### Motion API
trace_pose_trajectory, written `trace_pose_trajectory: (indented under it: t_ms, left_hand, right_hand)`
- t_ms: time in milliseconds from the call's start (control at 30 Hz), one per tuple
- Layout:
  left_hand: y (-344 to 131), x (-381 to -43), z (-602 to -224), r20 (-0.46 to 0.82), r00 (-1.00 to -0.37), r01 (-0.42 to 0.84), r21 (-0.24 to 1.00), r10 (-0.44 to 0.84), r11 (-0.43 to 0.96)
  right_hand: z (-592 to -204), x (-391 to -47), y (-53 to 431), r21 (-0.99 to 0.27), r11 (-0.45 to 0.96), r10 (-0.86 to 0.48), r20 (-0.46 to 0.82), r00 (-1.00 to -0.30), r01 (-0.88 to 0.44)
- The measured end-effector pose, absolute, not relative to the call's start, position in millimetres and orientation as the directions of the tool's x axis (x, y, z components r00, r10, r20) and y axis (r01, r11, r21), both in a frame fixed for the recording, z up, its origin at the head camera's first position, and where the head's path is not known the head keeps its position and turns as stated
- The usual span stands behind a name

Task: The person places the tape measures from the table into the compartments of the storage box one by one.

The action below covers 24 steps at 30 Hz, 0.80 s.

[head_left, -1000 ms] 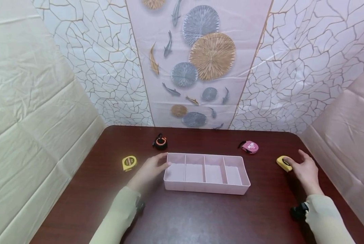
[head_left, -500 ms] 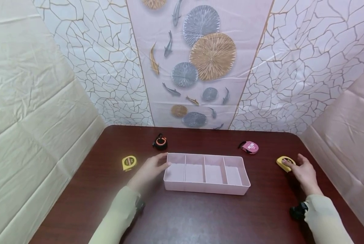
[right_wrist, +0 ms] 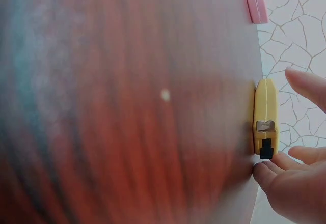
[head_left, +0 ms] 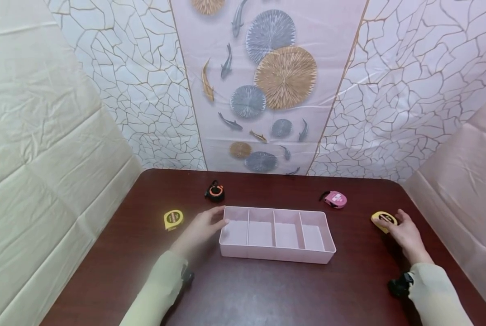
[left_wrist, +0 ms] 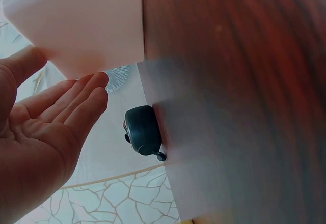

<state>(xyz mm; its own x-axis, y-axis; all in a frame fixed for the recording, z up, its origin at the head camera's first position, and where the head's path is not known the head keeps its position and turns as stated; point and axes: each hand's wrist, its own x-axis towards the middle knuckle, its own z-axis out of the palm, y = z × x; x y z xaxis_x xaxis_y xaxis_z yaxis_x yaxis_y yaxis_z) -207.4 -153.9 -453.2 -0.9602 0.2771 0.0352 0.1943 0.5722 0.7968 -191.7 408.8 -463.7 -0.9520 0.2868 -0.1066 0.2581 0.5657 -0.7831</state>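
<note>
At the left end of a pink four-section plastic box [head_left: 275, 253], my left hand [head_left: 196, 232] touches the corner with fairly straight fingers and thumb. The left wrist view shows the palm facing the box's outer wall [left_wrist: 81, 25], fingertips right at its edge. Far to the right, my right hand [head_left: 407, 234] is spread around a yellow tape measure [head_left: 387, 218] lying flat on the table. In the right wrist view the thumb is held off above the tape measure [right_wrist: 266, 104], and the other fingertips [right_wrist: 261, 170] are down beside its end.
A black and orange tape measure [head_left: 215, 192] lies behind the box's left end, a pink one [head_left: 335, 199] behind its right. Another yellow tape measure [head_left: 173, 219] is left of my left hand. Patterned cloth [head_left: 153, 90] hangs behind the dark table [head_left: 267, 290].
The right hand has shifted slightly, its thumb moving left across the yellow tape measure, whose face shows more now. The left hand stays at the box's corner. The head view has tilted a little.
</note>
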Motion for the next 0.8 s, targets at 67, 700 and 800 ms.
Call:
trace_pose_trajectory:
  t_ms: [67,700,800]
  left_hand:
    - [-153.7,-206.9,-452.5,0.037,-0.961,0.194,0.797,0.275,0.572]
    - [-154.1,-206.7,-454.6,0.041,-0.964,0.194,0.785,0.264,0.588]
    - [-153.5,-206.6,-454.2,0.051,-0.962,0.206,0.780,0.269,0.591]
  right_hand:
    - [-463.4,-191.3,407.4,-0.792,0.555,0.266,-0.123,-0.956,0.256]
    - [-468.2,-195.4,418.3,-0.606,0.777,0.167,-0.065,-0.984,0.172]
    - [-468.6,-195.3,420.5,-0.561,0.815,0.150,-0.035,-0.988,0.144]
